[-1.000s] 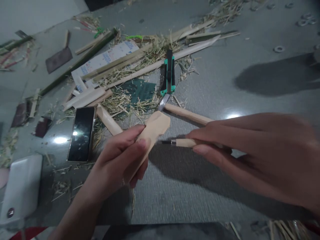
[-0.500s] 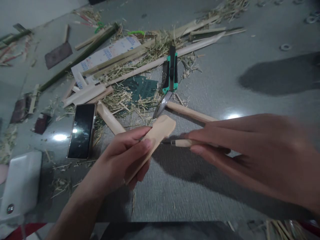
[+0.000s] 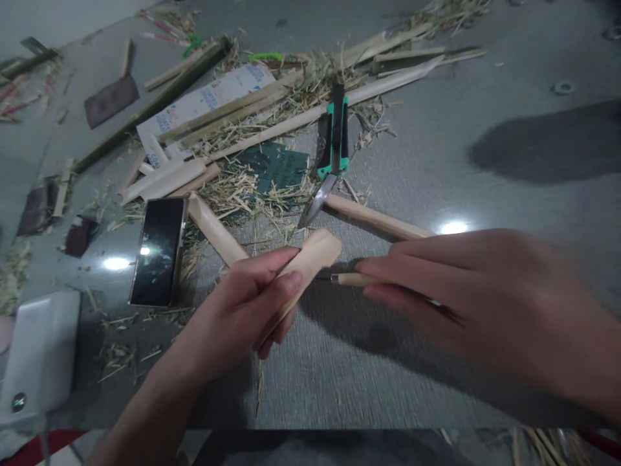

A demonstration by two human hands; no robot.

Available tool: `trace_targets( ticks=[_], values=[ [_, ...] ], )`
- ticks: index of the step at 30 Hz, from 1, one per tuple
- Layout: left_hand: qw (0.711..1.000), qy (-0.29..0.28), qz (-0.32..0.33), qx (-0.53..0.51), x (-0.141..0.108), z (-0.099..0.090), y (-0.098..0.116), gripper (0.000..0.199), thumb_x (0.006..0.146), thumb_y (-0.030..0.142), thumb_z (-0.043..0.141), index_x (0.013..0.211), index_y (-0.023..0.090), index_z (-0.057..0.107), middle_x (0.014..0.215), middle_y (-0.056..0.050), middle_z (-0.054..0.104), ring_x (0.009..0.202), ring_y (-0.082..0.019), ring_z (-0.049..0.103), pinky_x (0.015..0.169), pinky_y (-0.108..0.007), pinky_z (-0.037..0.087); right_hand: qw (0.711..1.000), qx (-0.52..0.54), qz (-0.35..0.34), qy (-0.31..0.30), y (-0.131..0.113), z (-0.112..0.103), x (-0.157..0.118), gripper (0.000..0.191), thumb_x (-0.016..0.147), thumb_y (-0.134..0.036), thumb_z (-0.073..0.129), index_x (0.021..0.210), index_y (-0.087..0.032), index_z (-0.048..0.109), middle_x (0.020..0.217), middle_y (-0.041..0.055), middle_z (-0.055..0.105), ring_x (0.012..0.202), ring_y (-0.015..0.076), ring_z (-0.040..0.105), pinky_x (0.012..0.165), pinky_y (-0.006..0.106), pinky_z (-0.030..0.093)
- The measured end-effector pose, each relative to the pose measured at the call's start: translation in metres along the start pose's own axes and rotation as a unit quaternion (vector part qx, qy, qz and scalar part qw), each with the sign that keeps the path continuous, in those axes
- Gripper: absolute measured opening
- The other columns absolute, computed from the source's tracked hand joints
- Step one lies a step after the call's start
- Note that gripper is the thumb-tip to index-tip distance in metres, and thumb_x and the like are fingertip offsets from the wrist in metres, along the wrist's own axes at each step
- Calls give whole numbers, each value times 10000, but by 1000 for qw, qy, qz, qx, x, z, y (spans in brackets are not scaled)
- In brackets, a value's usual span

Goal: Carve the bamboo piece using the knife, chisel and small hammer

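At the left, a white plastic case (image 3: pixel 41 353) lies near on the grey tabletop (image 3: pixel 369 388), with a black-screened phone (image 3: pixel 158 252) to its right. Beyond them, a long green bamboo stick (image 3: pixel 155 107) slants past a printed white paper sheet (image 3: pixel 208 103).

A pale split-bamboo piece (image 3: pixel 218 231) runs behind the left hand (image 3: pixel 252 301), whose fingers are closed around a flat, pale wooden piece (image 3: pixel 315 255), thumb on its face. Straw-like shavings (image 3: pixel 233 188) and a dark green sheet (image 3: pixel 276 165) lie farther off.

Just past the wooden piece's far end are a curved metal blade with a pale wooden handle (image 3: pixel 378 218) and a teal-and-black cutter (image 3: pixel 336 133); that handle's right end is hidden by the right hand (image 3: pixel 470 298). The right fingers pinch a slim wooden-handled tool (image 3: pixel 356 279), its dark tip by the piece's edge; contact is unclear. A metal washer (image 3: pixel 563 87) lies far right.

Compared with half a second ago, the wooden piece is rolled, its broad face looking narrower.
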State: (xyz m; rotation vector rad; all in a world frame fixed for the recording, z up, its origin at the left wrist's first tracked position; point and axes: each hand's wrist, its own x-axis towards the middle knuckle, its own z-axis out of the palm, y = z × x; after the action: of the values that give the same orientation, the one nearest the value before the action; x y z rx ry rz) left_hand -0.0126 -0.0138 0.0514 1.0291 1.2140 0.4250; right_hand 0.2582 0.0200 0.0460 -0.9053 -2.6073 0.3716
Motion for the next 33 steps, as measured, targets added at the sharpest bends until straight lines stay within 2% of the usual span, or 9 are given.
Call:
trace_targets(
  ticks=[2, 6, 10, 17, 20, 24, 30, 33],
  values=[
    [1000, -2, 1, -5, 0, -1, 0, 356, 1065, 540, 574, 943, 206, 586, 529, 74, 529, 380, -59, 432, 376, -146, 339, 1000, 13, 3, -9, 1, 0, 1, 240, 1105, -291, 548, 1080, -223, 777, 920, -22, 790, 609, 125, 606, 569, 336, 359],
    [1000, -4, 10, -15, -1, -2, -1, 371, 1073, 538, 573, 922, 200, 577, 534, 75, 530, 393, -50, 442, 393, -138, 336, 999, 45, 13, -25, 0, -1, 3, 274, 1130, -321, 509, 1091, -215, 759, 787, -33, 729, 592, 132, 589, 568, 325, 342],
    [999, -3, 18, -33, -2, -2, -5, 377, 1069, 546, 582, 916, 201, 577, 541, 76, 538, 388, -50, 453, 381, -137, 319, 997, 77, 14, -12, -1, -1, 3, 255, 1127, -315, 517, 1062, -208, 740, 756, -19, 707, 577, 135, 568, 563, 314, 319],
    [998, 19, 46, -38, -3, -1, -11, 393, 1082, 537, 564, 883, 198, 577, 522, 81, 523, 376, -45, 430, 371, -139, 289, 988, 149, 37, -9, -2, -2, 9, 248, 1119, -310, 548, 1012, -195, 741, 627, -46, 609, 521, 108, 515, 595, 279, 366],
    [998, 20, 45, -32, -3, -1, -7, 414, 1090, 517, 547, 830, 195, 544, 521, 70, 525, 383, -49, 431, 380, -153, 287, 987, 154, 34, -20, 1, -2, 10, 250, 1117, -319, 552, 988, -211, 737, 666, -36, 653, 554, 114, 557, 595, 277, 369],
    [1000, -4, 19, -14, -3, -2, 0, 419, 1076, 542, 551, 834, 201, 529, 529, 64, 528, 383, -56, 430, 389, -165, 316, 991, 128, 16, -21, 6, 1, 8, 228, 1114, -349, 557, 1051, -232, 743, 806, -14, 727, 653, 133, 629, 613, 289, 376],
    [1000, -10, -10, 0, -3, -1, 2, 398, 1073, 546, 544, 859, 211, 518, 537, 69, 499, 391, -66, 422, 387, -166, 336, 997, 78, -10, -22, 9, 3, 4, 185, 1101, -260, 576, 1098, -205, 753, 940, 13, 775, 721, 131, 669, 649, 300, 394],
    [1000, -9, -16, 13, -2, -1, 1, 382, 1074, 544, 540, 886, 212, 531, 550, 68, 503, 400, -69, 429, 390, -168, 340, 998, 55, -24, -6, 10, 3, 2, 151, 1073, -231, 618, 1090, -208, 766, 983, 23, 789, 706, 134, 653, 618, 315, 349]
  ],
)
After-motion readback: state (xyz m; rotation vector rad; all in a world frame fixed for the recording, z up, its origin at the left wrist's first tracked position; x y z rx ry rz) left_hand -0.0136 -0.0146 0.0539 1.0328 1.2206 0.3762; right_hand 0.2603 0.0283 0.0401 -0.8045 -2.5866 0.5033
